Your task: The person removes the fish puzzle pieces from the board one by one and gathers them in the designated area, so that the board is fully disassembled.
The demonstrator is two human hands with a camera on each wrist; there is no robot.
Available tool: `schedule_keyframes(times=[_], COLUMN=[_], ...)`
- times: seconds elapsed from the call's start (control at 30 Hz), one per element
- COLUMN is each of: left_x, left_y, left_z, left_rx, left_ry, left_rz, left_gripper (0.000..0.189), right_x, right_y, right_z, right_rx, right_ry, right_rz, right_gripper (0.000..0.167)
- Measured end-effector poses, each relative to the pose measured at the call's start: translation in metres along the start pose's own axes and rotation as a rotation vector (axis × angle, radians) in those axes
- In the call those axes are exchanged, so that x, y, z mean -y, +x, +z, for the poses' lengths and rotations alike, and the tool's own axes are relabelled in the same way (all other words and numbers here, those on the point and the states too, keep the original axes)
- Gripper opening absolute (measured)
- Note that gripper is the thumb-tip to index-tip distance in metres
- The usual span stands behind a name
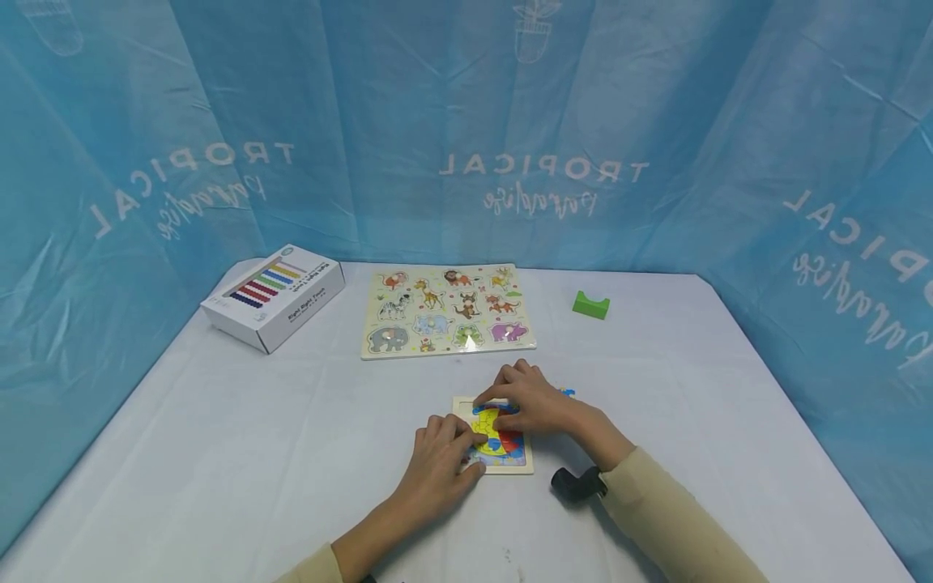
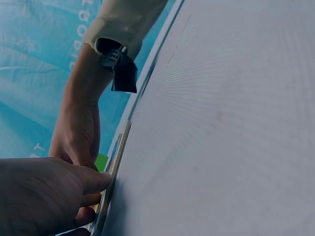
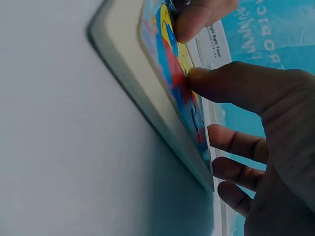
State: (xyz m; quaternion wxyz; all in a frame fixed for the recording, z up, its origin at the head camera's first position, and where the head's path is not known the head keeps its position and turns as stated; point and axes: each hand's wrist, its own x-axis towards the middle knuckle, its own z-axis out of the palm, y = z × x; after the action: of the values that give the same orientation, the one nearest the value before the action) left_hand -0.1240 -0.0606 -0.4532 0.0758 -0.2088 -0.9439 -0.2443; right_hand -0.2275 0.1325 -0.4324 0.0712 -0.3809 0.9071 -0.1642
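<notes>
A small wooden-framed jigsaw puzzle with a yellow, red and blue picture lies on the white tabletop. My left hand is at its left side, the thumb by the near left corner and a fingertip on the picture. My right hand arches over the far part with bent fingers. Its thumb touches the picture in the right wrist view, and thumb and index finger hold a blue-edged puzzle piece between them. The index fingertip's contact is partly hidden. Another blue piece shows just beyond the right wrist.
Behind the hands lies a larger animal peg puzzle. A white box with colored rows printed on it stands at the back left. A green notched block sits at the back right. Blue printed curtains surround the table.
</notes>
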Motion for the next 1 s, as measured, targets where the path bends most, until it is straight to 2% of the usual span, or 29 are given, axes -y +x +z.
schedule_keyframes(times=[0.37,0.7,1.0], left_x=[0.001,0.001,-0.001], left_y=[-0.001,-0.001,-0.002], left_z=[0.001,0.002,0.001], left_rx=[-0.004,-0.015,-0.012], left_ry=[-0.034,-0.069,-0.085], left_rz=[-0.009,-0.018,-0.017], left_gripper=[0.03,0.029,0.029], right_x=[0.002,0.002,0.002], right_y=[0.007,0.009,0.011], right_z=[-0.009,-0.011,-0.01], right_rx=[0.132,0.143,0.16], right_ry=[-0.022,-0.013,-0.065], right_rz=[0.029,0.034,0.015], right_gripper=[0.038,0.037,0.033])
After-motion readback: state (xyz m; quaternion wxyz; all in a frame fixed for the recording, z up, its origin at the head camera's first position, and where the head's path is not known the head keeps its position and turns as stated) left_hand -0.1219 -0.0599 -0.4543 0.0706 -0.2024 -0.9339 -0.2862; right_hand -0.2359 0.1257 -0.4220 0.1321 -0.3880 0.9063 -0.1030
